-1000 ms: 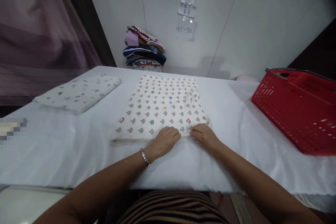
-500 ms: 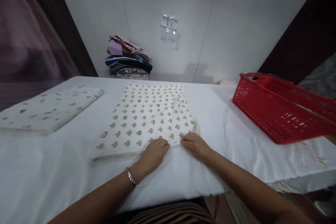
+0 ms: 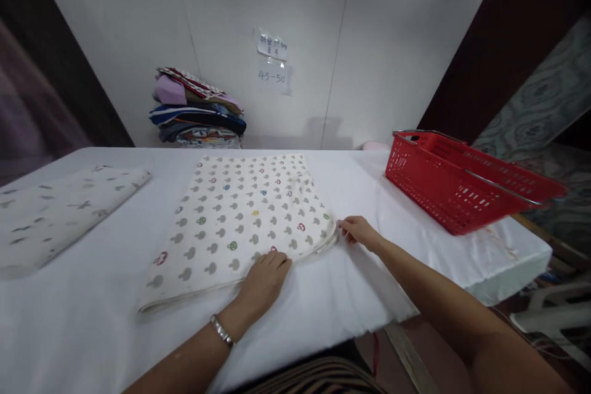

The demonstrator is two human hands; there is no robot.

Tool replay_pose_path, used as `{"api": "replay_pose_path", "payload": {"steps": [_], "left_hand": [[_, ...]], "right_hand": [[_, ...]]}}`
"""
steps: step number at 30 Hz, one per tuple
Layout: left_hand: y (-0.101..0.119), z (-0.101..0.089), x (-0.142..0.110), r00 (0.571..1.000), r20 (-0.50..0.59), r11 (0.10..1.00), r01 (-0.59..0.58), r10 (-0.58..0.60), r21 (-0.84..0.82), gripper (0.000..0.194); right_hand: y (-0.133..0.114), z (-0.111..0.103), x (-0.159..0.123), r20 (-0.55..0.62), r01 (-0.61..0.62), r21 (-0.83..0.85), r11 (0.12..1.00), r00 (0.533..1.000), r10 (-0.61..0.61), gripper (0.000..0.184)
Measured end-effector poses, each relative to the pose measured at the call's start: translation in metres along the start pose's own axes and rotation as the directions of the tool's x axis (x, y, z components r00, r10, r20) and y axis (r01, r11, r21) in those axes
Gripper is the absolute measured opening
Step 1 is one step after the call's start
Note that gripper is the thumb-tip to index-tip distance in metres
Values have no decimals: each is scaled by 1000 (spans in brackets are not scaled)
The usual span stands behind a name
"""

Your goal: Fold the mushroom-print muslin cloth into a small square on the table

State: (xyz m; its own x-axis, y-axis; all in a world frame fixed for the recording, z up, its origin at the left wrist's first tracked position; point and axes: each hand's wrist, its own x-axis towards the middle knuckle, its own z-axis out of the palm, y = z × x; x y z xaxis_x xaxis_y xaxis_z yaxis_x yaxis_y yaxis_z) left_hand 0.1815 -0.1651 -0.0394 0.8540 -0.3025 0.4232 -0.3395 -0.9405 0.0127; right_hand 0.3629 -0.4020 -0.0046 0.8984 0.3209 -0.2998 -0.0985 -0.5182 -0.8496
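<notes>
A folded white cloth (image 3: pixel 244 215) printed with grey mushrooms and a few coloured ones lies on the table in front of me. My left hand (image 3: pixel 268 274) rests palm down over its near edge, fingers lying on the fabric; the thumb is hidden. At the cloth's right near corner, where the layered edges curve, my right hand (image 3: pixel 357 231) pinches the border between thumb and fingertips. Another folded white cloth (image 3: pixel 69 209) with dark leaf-like prints is on the left, apart from both hands.
A red plastic basket (image 3: pixel 443 188) with metal handles stands at the table's right end. Behind, against the wall, sits a stack of folded fabrics (image 3: pixel 198 111). Paper labels (image 3: pixel 274 77) are taped to the wall. The white-covered table (image 3: pixel 323 314) ends close to my body.
My right hand has moved right, from the cloth's near edge to its right corner. My left hand stays on the near edge. The view has turned slightly right.
</notes>
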Motion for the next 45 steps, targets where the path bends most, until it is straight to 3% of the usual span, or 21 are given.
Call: {"api": "replay_pose_path", "payload": {"steps": [10, 18, 30, 37, 45], "left_hand": [[-2, 4, -2, 1000, -9, 1000, 6, -6, -28, 24], [-1, 2, -1, 999, -5, 995, 33, -33, -92, 28], [-1, 0, -1, 1000, -5, 998, 21, -21, -53, 22], [-1, 0, 0, 1000, 6, 998, 24, -24, -51, 25], [-1, 3, -2, 998, 38, 997, 47, -45, -57, 23]], "right_hand": [[-19, 1, 3, 161, -187, 95, 978, 972, 171, 18], [-20, 2, -6, 217, -225, 86, 971, 955, 202, 13], [-15, 7, -2, 113, -167, 13, 986, 980, 165, 21], [-5, 4, 0, 120, -178, -52, 983, 976, 183, 19], [-13, 4, -1, 105, -206, -45, 978, 972, 209, 18]]}}
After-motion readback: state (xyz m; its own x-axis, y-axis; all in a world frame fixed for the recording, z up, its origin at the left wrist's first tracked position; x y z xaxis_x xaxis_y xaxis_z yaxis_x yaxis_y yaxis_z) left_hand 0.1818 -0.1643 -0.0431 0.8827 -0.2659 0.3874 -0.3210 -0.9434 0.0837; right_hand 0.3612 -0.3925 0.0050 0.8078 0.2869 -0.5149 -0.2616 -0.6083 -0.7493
